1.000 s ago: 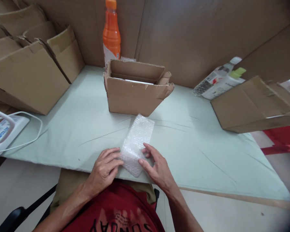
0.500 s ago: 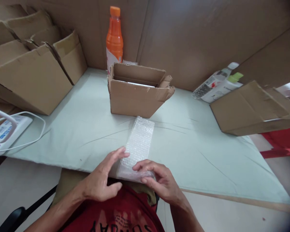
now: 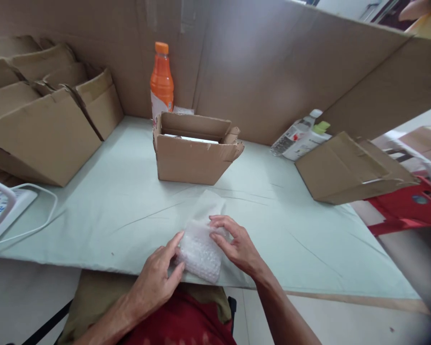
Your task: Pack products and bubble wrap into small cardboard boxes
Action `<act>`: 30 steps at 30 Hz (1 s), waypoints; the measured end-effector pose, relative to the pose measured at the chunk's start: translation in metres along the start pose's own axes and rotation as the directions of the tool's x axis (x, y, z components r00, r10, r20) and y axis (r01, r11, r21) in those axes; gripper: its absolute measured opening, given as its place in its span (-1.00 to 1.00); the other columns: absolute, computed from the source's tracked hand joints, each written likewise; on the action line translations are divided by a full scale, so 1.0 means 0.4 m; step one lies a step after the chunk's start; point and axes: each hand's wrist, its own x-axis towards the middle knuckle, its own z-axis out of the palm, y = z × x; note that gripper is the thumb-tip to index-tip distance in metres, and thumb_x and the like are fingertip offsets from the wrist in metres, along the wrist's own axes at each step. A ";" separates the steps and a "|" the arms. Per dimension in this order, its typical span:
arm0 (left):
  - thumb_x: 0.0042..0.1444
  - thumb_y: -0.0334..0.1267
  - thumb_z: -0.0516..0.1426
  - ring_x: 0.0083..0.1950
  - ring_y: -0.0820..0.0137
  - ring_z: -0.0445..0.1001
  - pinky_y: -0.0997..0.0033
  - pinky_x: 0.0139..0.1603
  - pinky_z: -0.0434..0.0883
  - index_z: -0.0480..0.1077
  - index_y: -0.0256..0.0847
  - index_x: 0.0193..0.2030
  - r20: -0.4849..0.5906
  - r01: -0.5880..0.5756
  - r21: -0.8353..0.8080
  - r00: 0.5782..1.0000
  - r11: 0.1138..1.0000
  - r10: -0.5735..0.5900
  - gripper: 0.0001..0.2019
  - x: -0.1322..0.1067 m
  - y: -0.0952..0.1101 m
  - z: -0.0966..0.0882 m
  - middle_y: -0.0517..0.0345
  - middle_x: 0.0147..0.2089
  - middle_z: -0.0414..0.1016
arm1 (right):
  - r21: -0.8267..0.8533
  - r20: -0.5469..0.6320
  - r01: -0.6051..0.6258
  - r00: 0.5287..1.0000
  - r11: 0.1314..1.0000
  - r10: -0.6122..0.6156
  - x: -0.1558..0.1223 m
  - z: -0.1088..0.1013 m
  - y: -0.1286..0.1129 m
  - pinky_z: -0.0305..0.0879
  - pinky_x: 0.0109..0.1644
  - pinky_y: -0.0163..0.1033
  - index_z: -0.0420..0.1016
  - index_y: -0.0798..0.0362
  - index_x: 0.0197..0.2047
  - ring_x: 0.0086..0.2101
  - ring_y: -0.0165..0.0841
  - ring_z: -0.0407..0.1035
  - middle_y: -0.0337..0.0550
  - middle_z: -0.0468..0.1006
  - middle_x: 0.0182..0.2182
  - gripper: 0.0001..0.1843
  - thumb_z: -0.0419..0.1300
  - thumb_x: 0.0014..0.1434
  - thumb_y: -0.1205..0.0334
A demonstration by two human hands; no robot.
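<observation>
A clear bubble-wrap bag [image 3: 201, 254] lies at the table's near edge, its upper part folded toward me over the lower part. My left hand [image 3: 157, 272] grips the bag's left edge, with thumb and index finger apart along it. On the other side, my right hand [image 3: 237, 243] has its curled thumb and fingers on the folded part, near the right edge. Whether anything is inside the bag I cannot tell. Beyond it stands an open cardboard box [image 3: 188, 160] with a white flat item [image 3: 192, 139] showing inside.
Several cardboard boxes [image 3: 46, 134] stand at the left, near a white power strip [image 3: 7, 211] with a cable. An orange bottle [image 3: 161, 79] stands at the back. Two bottles [image 3: 298, 136] lean beside another box [image 3: 348, 167] at right. A red stool [image 3: 409, 201] is beyond.
The upper part of the bag has been folded toward me. My left hand has come onto its left edge, and my right hand has moved up along the right side. The view has tilted up.
</observation>
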 end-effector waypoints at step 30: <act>0.19 -0.46 0.05 0.07 0.11 0.49 0.11 0.02 0.49 0.26 -0.24 0.28 -0.004 -0.140 0.485 0.987 0.863 0.163 -0.51 0.073 0.017 0.004 -0.16 0.11 0.45 | -0.570 -0.159 -0.004 0.982 0.821 -0.106 0.072 0.072 0.128 0.24 0.15 0.06 0.27 0.08 0.27 0.17 -0.04 0.28 0.13 0.43 0.20 -0.51 0.12 0.29 0.27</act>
